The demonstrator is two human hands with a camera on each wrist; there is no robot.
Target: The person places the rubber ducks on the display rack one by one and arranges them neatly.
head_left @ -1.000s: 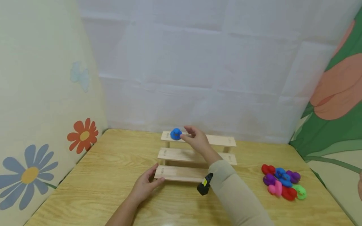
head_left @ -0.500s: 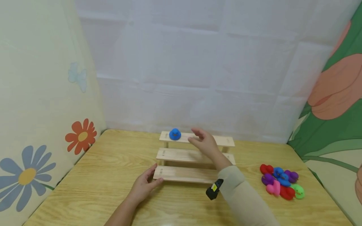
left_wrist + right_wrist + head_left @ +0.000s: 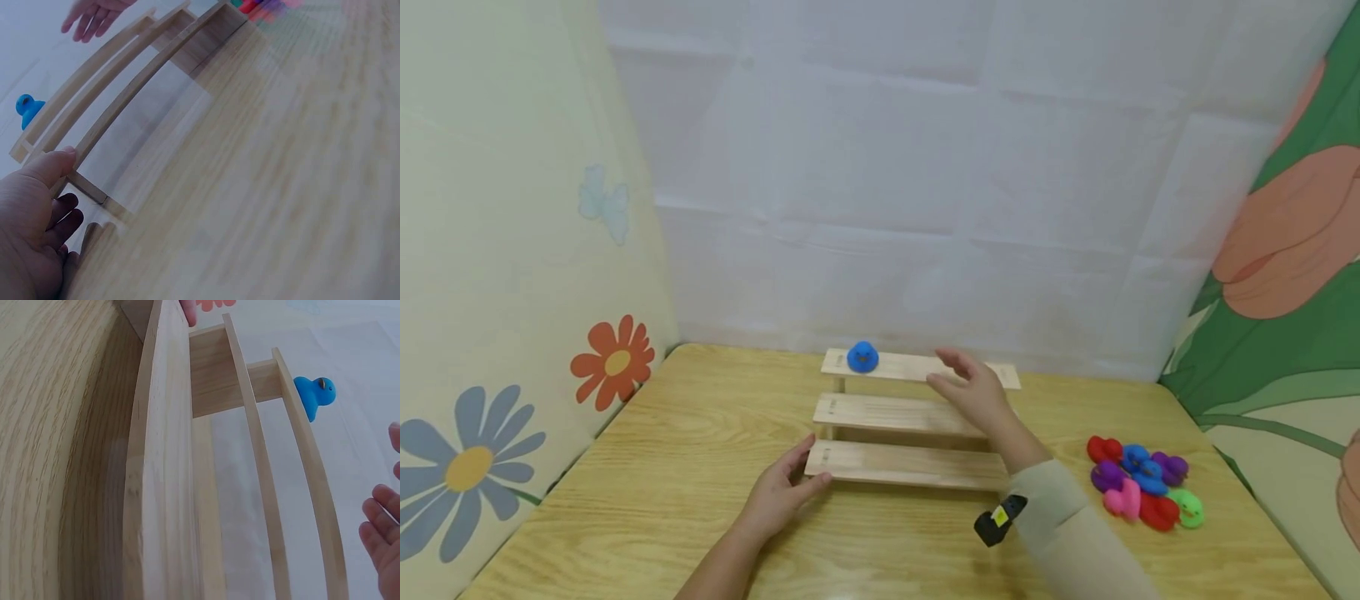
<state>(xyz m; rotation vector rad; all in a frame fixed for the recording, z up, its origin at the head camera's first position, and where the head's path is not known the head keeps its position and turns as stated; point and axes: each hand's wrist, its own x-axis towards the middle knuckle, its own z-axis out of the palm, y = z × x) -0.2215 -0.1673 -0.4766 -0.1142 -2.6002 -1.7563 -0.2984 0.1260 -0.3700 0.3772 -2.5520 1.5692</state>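
Observation:
A three-tier wooden step shelf (image 3: 906, 462) stands on the table, seen from both ends in the wrist views. One blue rubber duck (image 3: 862, 357) sits near the left end of its top tier, facing front. My left hand (image 3: 778, 492) holds the left end of the lowest tier; in the left wrist view the thumb (image 3: 55, 165) lies on the tier's edge and the other fingers curl beside the end. My right hand (image 3: 973, 392) is over the right part of the upper tiers, fingers relaxed and apart, holding nothing. It is well to the right of the duck.
To the right of the shelf lies a cluster of several rubber ducks: red (image 3: 1159, 512), blue, purple, pink (image 3: 1123, 500) and green (image 3: 1189, 508). A white cloth (image 3: 865, 167) hangs behind the table (image 3: 700, 433). Painted flower panels flank both sides.
My right hand has moved away from the blue duck, rightward along the top tier. The duck stays on the shelf. My left hand keeps its place at the lowest tier.

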